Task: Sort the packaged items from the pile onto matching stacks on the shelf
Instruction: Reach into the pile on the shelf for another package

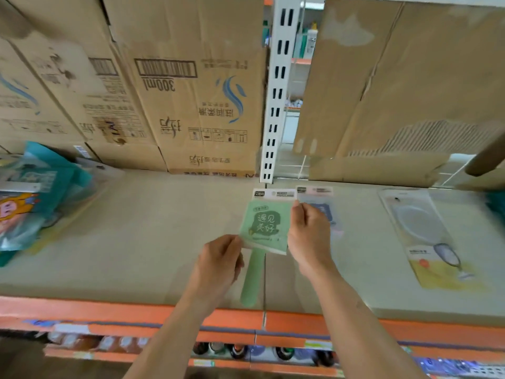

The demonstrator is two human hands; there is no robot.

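The pile of packets at the left of the frame is blurred and cut by the edge. The right hand hides most of a pale blue packet. Small print on the header of the green packet cannot be read. A teal thing at the right edge is cut off. Bottles along the bottom are blurred.

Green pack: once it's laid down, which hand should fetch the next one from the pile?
Probably the left hand: the pile lies on its side of the shelf, while the right hand grips the far edge of the green pack.
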